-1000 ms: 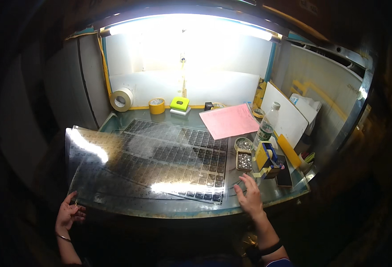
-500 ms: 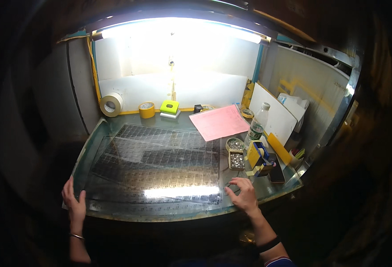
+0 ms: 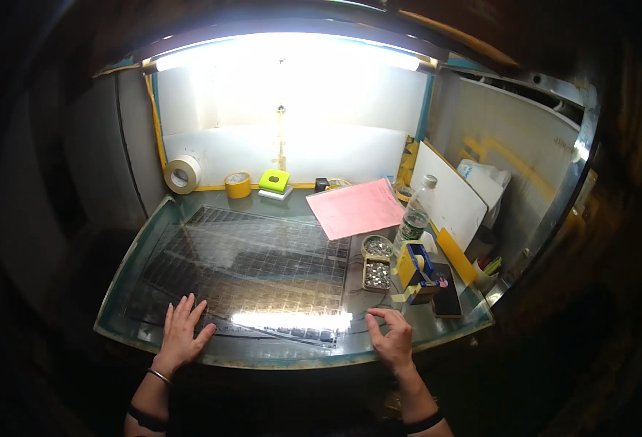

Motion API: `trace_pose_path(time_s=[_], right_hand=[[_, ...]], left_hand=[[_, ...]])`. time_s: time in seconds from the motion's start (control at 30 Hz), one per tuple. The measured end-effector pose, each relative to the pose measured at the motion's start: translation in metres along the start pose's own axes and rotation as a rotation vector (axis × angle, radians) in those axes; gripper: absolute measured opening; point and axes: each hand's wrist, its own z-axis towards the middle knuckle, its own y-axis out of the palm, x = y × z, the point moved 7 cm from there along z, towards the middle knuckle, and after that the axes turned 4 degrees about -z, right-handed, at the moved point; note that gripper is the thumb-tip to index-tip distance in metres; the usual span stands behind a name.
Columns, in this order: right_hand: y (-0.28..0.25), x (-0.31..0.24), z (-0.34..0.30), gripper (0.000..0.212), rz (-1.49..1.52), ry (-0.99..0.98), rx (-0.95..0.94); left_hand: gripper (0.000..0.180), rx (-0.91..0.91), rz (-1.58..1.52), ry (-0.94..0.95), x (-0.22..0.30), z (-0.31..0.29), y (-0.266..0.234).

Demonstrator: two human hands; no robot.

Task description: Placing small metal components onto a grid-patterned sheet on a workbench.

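Note:
A large dark transparent film sheet [image 3: 262, 255] printed with a fine grid lies on the glass-topped table [image 3: 117, 302]. My left hand [image 3: 181, 333] rests with spread fingers at the sheet's near left part, palm down. To the right of the sheet, near the front edge, is my right hand [image 3: 392, 341]. Its thumb and forefinger are pinched together, the other fingers curled. Whatever thin thing may be between those fingertips is too small to make out. A bright reflection of the lamp crosses the near part of the sheet.
Behind my right hand stand a tape dispenser [image 3: 417, 269], a square box of small metal pieces [image 3: 376, 274], a round dish [image 3: 377, 246] and a plastic bottle [image 3: 415, 211]. A pink sheet [image 3: 356, 208], green hole punch [image 3: 273, 180] and tape rolls [image 3: 238, 185] lie farther back.
My left hand has moved right, from the table's left edge onto the near part of the film sheet. My right thumb and forefinger have closed together.

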Motion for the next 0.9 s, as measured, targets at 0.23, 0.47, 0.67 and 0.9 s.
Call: trace_pose_path(time_s=[0.23, 0.47, 0.67, 0.9], right_hand=[[-0.016, -0.001, -0.004, 0.011, 0.204, -0.042, 0.214], [-0.133, 0.067, -0.005, 0.016, 0.495, 0.092, 0.735], [-0.184, 0.166, 0.02, 0.026, 0.198, 0.407, 0.473], [-0.168, 0.186, 0.052, 0.056, 0.316, 0.535, 0.307]], left_hand=[[0.052, 0.152, 0.096, -0.032, 0.0, -0.01, -0.01], [0.053, 0.095, 0.069, -0.115, 0.007, 0.002, -0.002], [0.054, 0.105, 0.071, -0.137, 0.0, 0.002, 0.001], [0.052, 0.128, 0.051, -0.127, -0.007, 0.002, 0.001]])
